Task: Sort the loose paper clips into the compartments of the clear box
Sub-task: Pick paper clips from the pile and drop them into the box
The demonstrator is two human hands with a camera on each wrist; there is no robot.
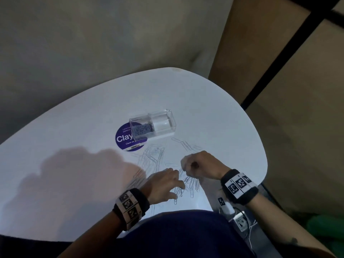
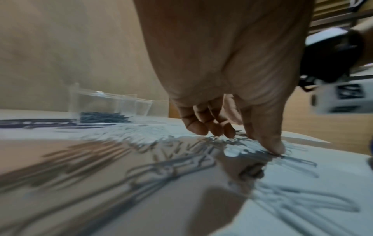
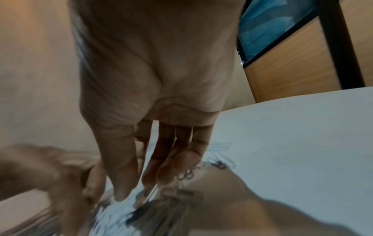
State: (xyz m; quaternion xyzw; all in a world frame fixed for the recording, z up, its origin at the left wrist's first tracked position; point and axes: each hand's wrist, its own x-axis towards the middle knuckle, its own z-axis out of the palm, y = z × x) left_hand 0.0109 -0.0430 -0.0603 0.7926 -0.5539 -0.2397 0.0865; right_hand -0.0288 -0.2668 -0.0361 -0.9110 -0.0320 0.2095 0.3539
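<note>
1. Sitting on a white worktop (image 1: 214,108), a clear box (image 1: 153,124) lies toward 12 o'clock from both hands, its left compartment holding dark paper clips.
2. Loose paper clips (image 1: 154,155) lie scattered between the box and the hands.
3. Left hand (image 1: 163,183): grip open, fingers spread, fingertips (image 2: 276,147) pressing clips on the worktop.
4. Right hand (image 1: 201,164), at 2 o'clock of the left: fingers bent down over the clips; whether this grip holds any, I cannot tell.
5. A round purple sticker (image 1: 123,140) lies partly under the box.
</note>
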